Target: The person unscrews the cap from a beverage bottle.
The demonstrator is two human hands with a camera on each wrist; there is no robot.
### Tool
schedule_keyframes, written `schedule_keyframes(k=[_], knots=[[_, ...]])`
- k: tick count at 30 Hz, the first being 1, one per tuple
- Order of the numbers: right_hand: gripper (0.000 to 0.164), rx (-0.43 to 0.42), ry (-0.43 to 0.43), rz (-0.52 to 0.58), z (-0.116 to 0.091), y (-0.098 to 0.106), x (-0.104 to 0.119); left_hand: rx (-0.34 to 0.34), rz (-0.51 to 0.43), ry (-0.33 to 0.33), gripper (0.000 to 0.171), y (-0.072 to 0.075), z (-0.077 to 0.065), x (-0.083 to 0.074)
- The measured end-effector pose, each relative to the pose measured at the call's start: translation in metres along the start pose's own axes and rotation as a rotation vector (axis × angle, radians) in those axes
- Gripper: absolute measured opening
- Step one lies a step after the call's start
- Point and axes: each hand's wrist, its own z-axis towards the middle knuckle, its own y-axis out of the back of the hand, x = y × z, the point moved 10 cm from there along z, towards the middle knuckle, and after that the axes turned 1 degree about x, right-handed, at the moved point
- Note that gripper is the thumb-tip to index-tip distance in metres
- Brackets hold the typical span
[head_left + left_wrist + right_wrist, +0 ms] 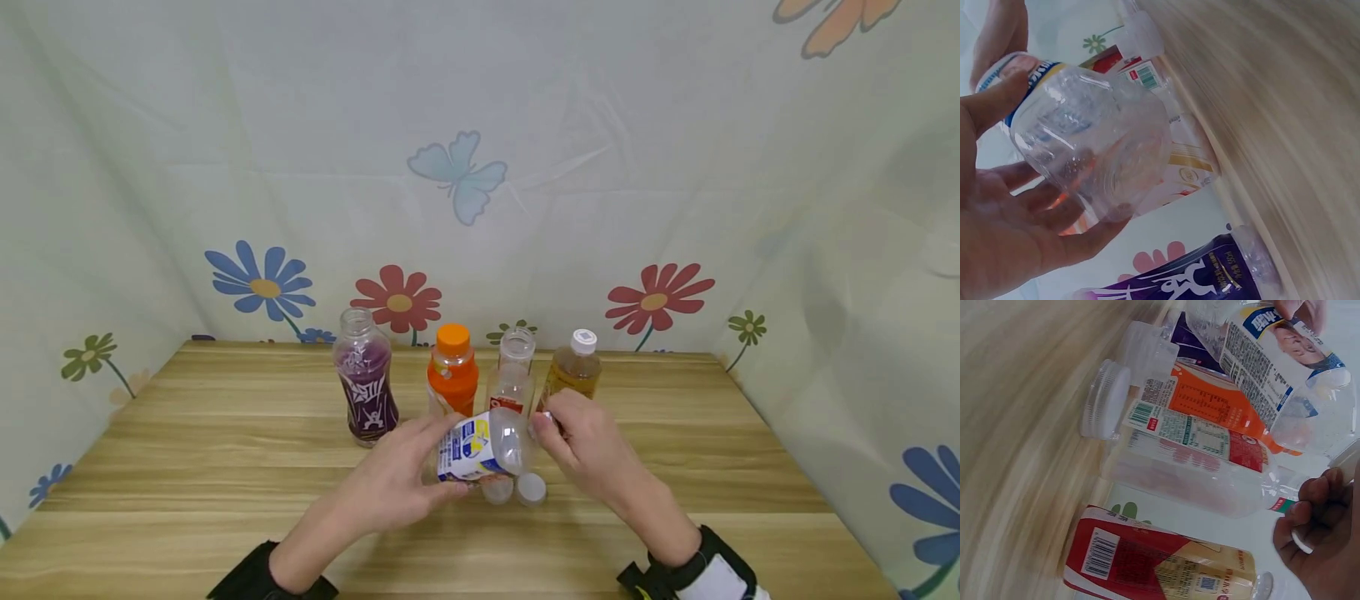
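My left hand grips a clear plastic bottle round its body and holds it tilted, its neck end towards the right. The bottle bears a blue, white and yellow label. At that neck end, my right hand has its fingers curled round the bottle cap, which they mostly hide. Below the held bottle, a white cap and a translucent cap lie on the table. Just behind it stands an uncapped clear bottle with a red label.
On the wooden table, an uncapped purple-labelled bottle stands at left. Near it is an orange bottle with an orange cap. A white-capped bottle of amber drink stands behind my right hand. A flowered curtain hangs behind the table.
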Motion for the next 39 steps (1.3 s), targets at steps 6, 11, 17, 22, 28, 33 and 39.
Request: schedule_keyframes(k=[6, 11, 17, 22, 28, 33, 39], knots=[[0.020, 0.094, -0.296, 0.125, -0.003, -0.005, -0.017, -0.087, 0.049, -0.007, 0.072, 0.008, 0.001, -0.004], [0.018, 0.079, -0.414, 0.238, -0.005, -0.001, -0.019, -0.102, 0.045, 0.026, 0.072, 0.011, 0.002, -0.002], [0.013, -0.006, -0.403, 0.266, -0.005, 0.007, -0.014, -0.070, 0.037, 0.078, 0.083, 0.009, 0.000, 0.000], [0.011, -0.075, -0.385, 0.272, -0.005, 0.010, -0.007, -0.087, 0.013, 0.067, 0.090, 0.009, 0.001, -0.004], [0.008, -0.119, -0.357, 0.268, -0.004, 0.014, -0.001, -0.135, 0.029, 0.036, 0.082, 0.014, 0.002, -0.008], [0.012, -0.117, -0.392, 0.260, -0.006, 0.015, -0.004, -0.144, 0.051, 0.042, 0.082, 0.016, 0.002, -0.007], [0.011, -0.068, -0.405, 0.239, -0.004, 0.015, -0.004, -0.176, 0.048, 0.043, 0.080, 0.019, 0.000, -0.006]])
